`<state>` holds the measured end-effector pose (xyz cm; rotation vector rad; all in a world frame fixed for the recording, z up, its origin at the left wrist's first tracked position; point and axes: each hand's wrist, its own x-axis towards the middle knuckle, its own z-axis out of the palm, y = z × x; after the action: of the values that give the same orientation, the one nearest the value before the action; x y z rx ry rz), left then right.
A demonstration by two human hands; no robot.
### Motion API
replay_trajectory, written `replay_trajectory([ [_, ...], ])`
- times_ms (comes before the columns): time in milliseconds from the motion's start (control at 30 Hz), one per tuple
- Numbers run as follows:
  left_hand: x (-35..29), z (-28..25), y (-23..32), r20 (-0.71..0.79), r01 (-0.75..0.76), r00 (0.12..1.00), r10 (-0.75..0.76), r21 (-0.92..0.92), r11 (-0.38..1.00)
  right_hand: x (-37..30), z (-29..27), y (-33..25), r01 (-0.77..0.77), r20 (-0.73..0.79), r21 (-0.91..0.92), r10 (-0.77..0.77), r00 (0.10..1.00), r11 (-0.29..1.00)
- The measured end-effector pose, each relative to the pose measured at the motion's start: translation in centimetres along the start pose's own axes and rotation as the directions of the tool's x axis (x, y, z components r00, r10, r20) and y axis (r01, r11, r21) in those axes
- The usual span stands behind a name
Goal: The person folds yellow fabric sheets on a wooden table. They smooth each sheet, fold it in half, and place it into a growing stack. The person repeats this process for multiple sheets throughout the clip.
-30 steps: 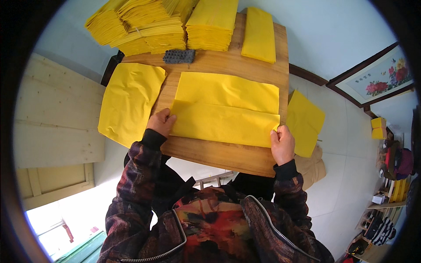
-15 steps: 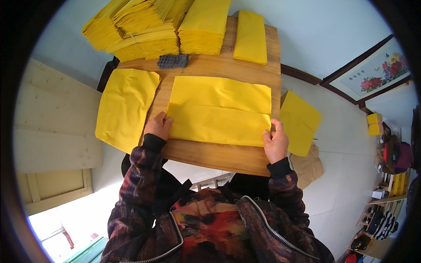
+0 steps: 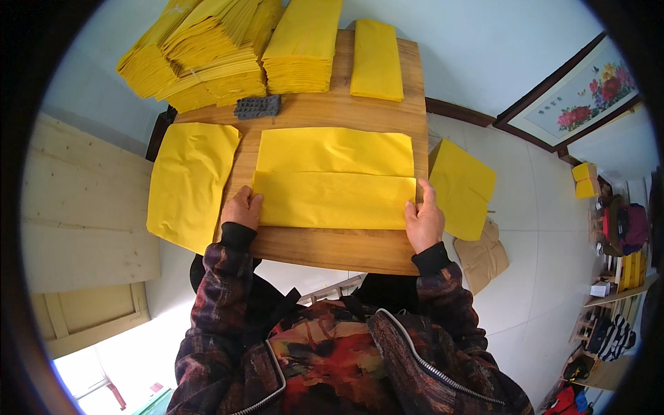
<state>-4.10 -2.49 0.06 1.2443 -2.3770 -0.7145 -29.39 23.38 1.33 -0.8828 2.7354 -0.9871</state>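
Note:
A yellow sheet (image 3: 332,200), paper or cloth I cannot tell, lies on the wooden table (image 3: 325,247) in front of me. Its near part is folded over, leaving a straight crease-like edge across the middle. My left hand (image 3: 242,209) pinches the left end of the folded part, thumb on top. At the right end, my right hand (image 3: 425,221) grips the sheet's edge between thumb and raised index finger. Left of my left hand, a wrinkled yellow piece (image 3: 190,183) hangs partly over the table edge.
Thick stacks of folded yellow sheets (image 3: 301,48) stand at the back left. A thinner folded stack (image 3: 377,61) is right of them. A dark grey textured block (image 3: 257,107) sits before the stacks. Beyond the table's right edge are yellow pieces (image 3: 463,190) and brown paper (image 3: 482,254).
The folded part has flattened, and its upper edge now runs straighter across the sheet. Both hands stay at its ends. The whole view has shifted slightly.

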Motion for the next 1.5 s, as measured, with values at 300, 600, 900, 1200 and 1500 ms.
replay_trajectory([
  [300,-0.1,0.4,0.4,-0.006,0.045,0.999,-0.045,0.193,0.980,0.3,0.7,0.3,0.168,-0.051,-0.085,-0.173,0.984,0.982],
  [600,-0.3,0.3,1.1,-0.006,0.131,0.991,-0.133,0.196,0.972,0.4,0.6,-0.8,0.116,-0.004,-0.340,-0.125,0.992,0.933],
  [900,-0.3,0.5,0.7,-0.012,0.180,0.984,-0.181,0.138,0.974,0.9,0.0,-1.1,0.048,0.035,-0.404,-0.037,0.999,0.914],
  [1200,0.0,0.6,0.7,0.053,0.205,0.975,-0.217,0.178,0.962,-1.0,2.7,-5.2,0.525,0.068,-0.328,-0.535,0.842,0.785],
  [1500,-0.4,0.9,0.3,-0.033,0.105,0.994,-0.100,0.201,0.974,-2.5,7.6,-7.5,0.568,0.394,-0.188,-0.469,0.791,0.801],
])
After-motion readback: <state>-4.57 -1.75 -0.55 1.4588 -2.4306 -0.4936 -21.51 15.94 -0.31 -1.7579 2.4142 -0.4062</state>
